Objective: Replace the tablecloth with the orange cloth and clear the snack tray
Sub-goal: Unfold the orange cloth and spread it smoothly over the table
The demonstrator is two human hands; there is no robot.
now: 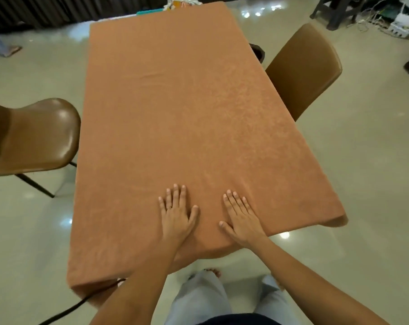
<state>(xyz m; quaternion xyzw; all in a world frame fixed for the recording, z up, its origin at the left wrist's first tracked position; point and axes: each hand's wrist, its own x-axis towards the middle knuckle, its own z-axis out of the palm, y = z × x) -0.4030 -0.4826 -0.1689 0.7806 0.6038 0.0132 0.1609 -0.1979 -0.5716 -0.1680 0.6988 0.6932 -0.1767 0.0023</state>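
The orange cloth (175, 118) lies spread over the whole long table, hanging over its edges, with a faint crease across the far half. Both my hands rest flat on it near the front edge, palms down, fingers spread. My left hand (176, 213), with a ring on one finger, lies a little left of centre. My right hand (242, 215) sits beside it to the right. Neither hand holds anything. No snack tray shows on the table. Beyond the far end, some colourful items (177, 5) peek out, too hidden to identify.
A brown chair (36, 137) stands at the table's left side and another brown chair (304, 69) at the right. A dark stool (337, 10) and a tangle of cables with white devices (400, 24) lie on the glossy floor at the far right.
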